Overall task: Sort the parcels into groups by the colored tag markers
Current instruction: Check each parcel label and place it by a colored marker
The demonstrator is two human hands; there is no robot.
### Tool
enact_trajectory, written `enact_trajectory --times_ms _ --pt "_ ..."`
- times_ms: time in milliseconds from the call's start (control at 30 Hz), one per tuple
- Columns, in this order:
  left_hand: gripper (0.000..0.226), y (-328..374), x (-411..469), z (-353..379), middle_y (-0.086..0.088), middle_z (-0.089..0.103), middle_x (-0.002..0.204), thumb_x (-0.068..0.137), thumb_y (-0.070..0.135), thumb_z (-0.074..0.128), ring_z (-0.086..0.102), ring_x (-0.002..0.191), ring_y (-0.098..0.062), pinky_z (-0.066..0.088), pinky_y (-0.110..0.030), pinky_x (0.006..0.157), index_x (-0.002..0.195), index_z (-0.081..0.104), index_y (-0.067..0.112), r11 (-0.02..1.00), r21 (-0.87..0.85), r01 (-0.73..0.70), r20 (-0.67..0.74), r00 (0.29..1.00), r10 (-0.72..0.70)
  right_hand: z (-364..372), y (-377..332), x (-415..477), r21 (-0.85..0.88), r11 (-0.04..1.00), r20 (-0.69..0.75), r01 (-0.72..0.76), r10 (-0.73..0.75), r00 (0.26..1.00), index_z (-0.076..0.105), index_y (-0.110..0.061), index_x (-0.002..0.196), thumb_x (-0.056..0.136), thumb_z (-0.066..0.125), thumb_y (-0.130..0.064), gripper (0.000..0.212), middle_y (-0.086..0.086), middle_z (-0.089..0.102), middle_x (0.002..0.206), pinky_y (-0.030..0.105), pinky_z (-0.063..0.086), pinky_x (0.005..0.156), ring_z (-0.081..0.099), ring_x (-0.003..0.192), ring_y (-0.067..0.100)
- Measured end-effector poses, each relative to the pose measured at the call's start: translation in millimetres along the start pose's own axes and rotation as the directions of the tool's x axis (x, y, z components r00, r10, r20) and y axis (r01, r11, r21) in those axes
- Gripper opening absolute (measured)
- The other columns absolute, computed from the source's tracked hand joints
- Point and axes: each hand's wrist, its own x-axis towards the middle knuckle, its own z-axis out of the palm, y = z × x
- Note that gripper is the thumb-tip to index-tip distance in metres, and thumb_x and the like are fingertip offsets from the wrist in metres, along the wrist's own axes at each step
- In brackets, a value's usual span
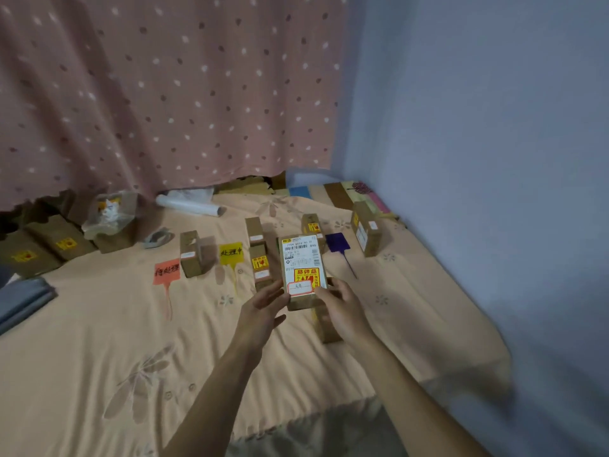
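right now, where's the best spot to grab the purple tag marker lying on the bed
Pinch the purple tag marker by its thin stem, from above at the near end. The stem points toward the person and lies in bare bedspread, while the square head sits flat near an upright parcel, leaving less finger room there.

Bedspread (99,324): peach, with pale brown flower motifs. Curtain (164,94): dusty pink, dotted white and dark maroon. Wall (478,127): pale blue-grey. Held parcel (301,272): brown cardboard, with a white barcoded label, a yellow sticker printed in red, and a white sticker edged in red. Tag markers: red tag (166,271) with black writing; yellow tag (231,253) with black writing; purple tag (336,242), plain. Striped cloth (329,191) at the far edge: blue, tan and brown bands.
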Motion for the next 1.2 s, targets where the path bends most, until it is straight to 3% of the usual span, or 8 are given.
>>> enact_trajectory --times_ms 233,367,500,667,767,867,1033,1200 --pt "0.034 -29.8 28.3 66.7 0.007 0.077 0.109 0.096 0.010 0.067 0.069 0.102 -0.015 0.053 -0.029 0.083 0.126 0.071 0.026 0.979 0.196 0.047 0.161 0.984 -0.079 -68.9 42.3 22.5 -0.027 0.996 -0.159 -0.084 0.078 0.984 0.061 -0.023 0.129 0.087 0.067 -0.042 0.046 -0.002 0.070 0.121 0.039 0.057 0.092 0.069 0.109 0.019" --pt "0.042 -41.1 58.3 109.6 0.022 0.079 0.085 0.096 0.005 0.063 0.068 0.089 -0.008 0.051 -0.025 0.076 0.088 0.081 0.043 0.959 0.273 0.080 0.235 0.961 -0.147 -99.3 58.0 57.9 -0.040 0.991 -0.224 -0.126 0.114 0.968 0.056 -0.019 0.129 0.093 0.065 -0.039 0.042 -0.001 0.069 0.121 0.037 0.056 0.088 0.068 0.106 0.016" --pt "0.039 -51.8 104.6 152.1 0.003 0.078 0.101 0.097 0.004 0.059 0.065 0.087 -0.013 0.050 -0.021 0.073 0.132 0.067 0.019 0.942 0.303 0.143 0.182 0.962 -0.204 -128.3 72.9 109.0 -0.051 0.985 -0.228 -0.167 0.152 0.962 0.055 -0.020 0.128 0.096 0.062 -0.036 0.036 -0.002 0.068 0.120 0.034 0.053 0.085 0.067 0.105 0.015" --pt "0.041 -73.2 165.4 206.3 0.007 0.074 0.095 0.098 0.007 0.053 0.066 0.093 -0.016 0.049 -0.029 0.080 0.136 0.063 0.021 0.890 0.338 0.307 0.132 0.921 -0.367 -173.8 90.0 181.3 -0.124 0.960 -0.164 -0.250 0.229 0.960 0.056 -0.018 0.132 0.097 0.061 -0.033 0.038 -0.003 0.067 0.116 0.033 0.052 0.078 0.066 0.096 0.013" --pt "0.043 -91.4 199.8 238.3 0.001 0.071 0.092 0.097 0.003 0.054 0.063 0.081 -0.016 0.044 -0.029 0.069 0.138 0.061 0.015 0.869 0.302 0.393 0.074 0.899 -0.432 -196.5 101.0 221.0 -0.181 0.943 -0.141 -0.278 0.255 0.957 0.058 -0.018 0.134 0.098 0.058 -0.031 0.038 -0.001 0.069 0.117 0.034 0.050 0.077 0.064 0.091 0.016" --pt "0.044 -109.5 222.2 261.1 0.000 0.071 0.088 0.095 0.002 0.057 0.061 0.073 -0.014 0.041 -0.030 0.067 0.137 0.063 0.014 0.852 0.274 0.446 0.057 0.877 -0.477 -212.9 110.5 250.9 -0.242 0.926 -0.123 -0.290 0.268 0.956 0.059 -0.021 0.133 0.098 0.057 -0.031 0.037 -0.005 0.067 0.111 0.024 0.044 0.067 0.062 0.086 0.009" --pt "0.046 -131.9 243.2 275.2 0.012 0.077 0.074 0.089 0.006 0.066 0.066 0.086 -0.020 0.046 -0.031 0.073 0.132 0.066 0.022 0.814 0.250 0.524 -0.011 0.843 -0.538 -223.2 124.7 283.6 -0.309 0.895 -0.078 -0.322 0.314 0.946 0.056 -0.018 0.139 0.100 0.054 -0.027 0.040 0.003 0.067 0.133 0.032 0.044 0.087 0.063 0.117 0.024" --pt "0.054 -135.1 253.9 278.1 0.004 0.073 0.092 0.087 0.012 0.072 0.065 0.093 -0.020 0.047 -0.031 0.076 0.136 0.062 0.032 0.783 0.228 0.578 -0.009 0.806 -0.592 -219.8 131.2 293.8 -0.297 0.894 -0.063 -0.335 0.331 0.941 0.057 -0.021 0.139 0.099 0.055 -0.026 0.040 0.002 0.066 0.134 0.032 0.042 0.086 0.061 0.117 0.023"
